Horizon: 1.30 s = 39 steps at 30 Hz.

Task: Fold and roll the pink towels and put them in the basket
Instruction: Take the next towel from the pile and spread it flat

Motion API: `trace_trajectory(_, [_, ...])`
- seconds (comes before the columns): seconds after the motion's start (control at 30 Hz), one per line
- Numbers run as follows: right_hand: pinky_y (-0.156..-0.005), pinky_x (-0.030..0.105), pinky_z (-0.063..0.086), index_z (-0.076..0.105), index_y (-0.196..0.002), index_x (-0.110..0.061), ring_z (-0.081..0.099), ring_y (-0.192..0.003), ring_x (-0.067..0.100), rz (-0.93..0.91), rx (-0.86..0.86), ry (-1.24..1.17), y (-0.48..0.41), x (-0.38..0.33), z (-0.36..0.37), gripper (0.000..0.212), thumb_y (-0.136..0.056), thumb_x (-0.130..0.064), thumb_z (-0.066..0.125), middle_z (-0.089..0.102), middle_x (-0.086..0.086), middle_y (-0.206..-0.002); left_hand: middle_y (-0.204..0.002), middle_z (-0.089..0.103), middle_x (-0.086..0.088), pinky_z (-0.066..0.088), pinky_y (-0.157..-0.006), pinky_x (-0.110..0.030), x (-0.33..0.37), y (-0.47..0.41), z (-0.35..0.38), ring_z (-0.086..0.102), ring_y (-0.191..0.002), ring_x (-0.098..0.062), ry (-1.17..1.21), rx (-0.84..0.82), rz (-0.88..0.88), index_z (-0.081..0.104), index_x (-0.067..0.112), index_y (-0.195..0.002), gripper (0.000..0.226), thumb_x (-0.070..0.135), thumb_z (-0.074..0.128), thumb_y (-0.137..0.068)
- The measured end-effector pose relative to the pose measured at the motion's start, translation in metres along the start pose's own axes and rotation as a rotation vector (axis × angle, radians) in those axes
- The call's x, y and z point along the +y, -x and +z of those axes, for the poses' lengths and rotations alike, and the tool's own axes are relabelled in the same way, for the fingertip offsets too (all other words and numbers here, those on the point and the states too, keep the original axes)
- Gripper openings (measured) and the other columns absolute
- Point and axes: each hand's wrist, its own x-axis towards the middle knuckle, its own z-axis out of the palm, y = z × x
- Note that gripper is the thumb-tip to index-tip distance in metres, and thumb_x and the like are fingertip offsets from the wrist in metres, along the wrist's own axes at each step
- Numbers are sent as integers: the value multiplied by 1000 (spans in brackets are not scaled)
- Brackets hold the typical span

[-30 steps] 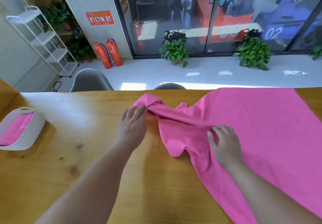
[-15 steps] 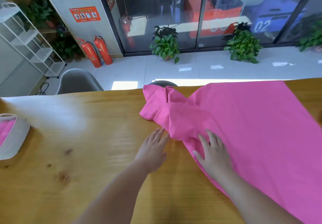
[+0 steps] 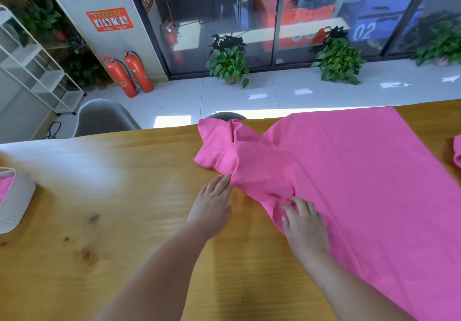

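From the head view, the big pink towel (image 3: 349, 183) lies spread across the right half of the wooden table (image 3: 99, 233), its left corner bunched up in a rumpled heap by the far edge. The left hand (image 3: 212, 208) lies flat on the wood, fingers straight and holding nothing, with the fingertips just touching the bunched hem. The right hand (image 3: 305, 223) sits on top of the cloth at its near edge, fingers spread and lightly bent, pressing down on the fabric rather than gripping it. Far off at the left edge stands the white basket (image 3: 17, 203), with pink cloth showing inside.
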Motion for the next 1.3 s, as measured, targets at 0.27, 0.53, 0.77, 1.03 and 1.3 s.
trace_trajectory(0.27, [-75, 44, 57, 74, -105, -22, 59, -99, 25, -92, -127, 149, 21, -3, 3, 32, -80, -38, 88, 61, 1, -107, -110, 68, 6, 56, -85, -39, -29, 18, -35, 63, -105, -22, 179, 315, -69, 74, 18, -110, 20, 24, 80, -92])
trace_trajectory(0.53, [-74, 40, 52, 60, -94, -23, 57, -91, 21, -99, 83, -10, 64, -38, -15, 12, -87, -28, 67, 58, -7, -94, -97, 56, 2, 48, -65, -43, -62, 67, -67, 57, -91, -28, 226, 423, -138, 60, 15, -90, 21, -3, 67, -80])
trace_trajectory(0.77, [-63, 38, 42, 37, -83, -27, 48, -79, 20, -131, 46, -68, 120, -90, -15, 10, -81, -35, 43, 43, -12, -82, -97, 52, -12, 46, -69, -45, -129, 144, -80, 50, -86, -34, -66, 500, 123, 62, 8, -89, 13, 6, 54, -79])
trace_trajectory(1.03, [-85, 38, 50, 53, -112, -22, 46, -119, 24, 10, -403, 204, 210, -140, 8, 26, -94, -40, 52, 42, -1, -120, -120, 60, -4, 51, -92, -46, -138, 292, -3, 58, -113, -30, -60, -315, 174, 57, 20, -116, 30, 34, 50, -91])
trace_trajectory(1.3, [-104, 42, 50, 40, -148, -28, 37, -138, 27, 47, -420, 148, 238, -170, 8, 55, -98, -51, 44, 36, 2, -154, -157, 46, -11, 49, -114, -47, -162, 373, 46, 46, -145, -34, -39, -226, -53, 49, 20, -150, 78, 41, 69, -77])
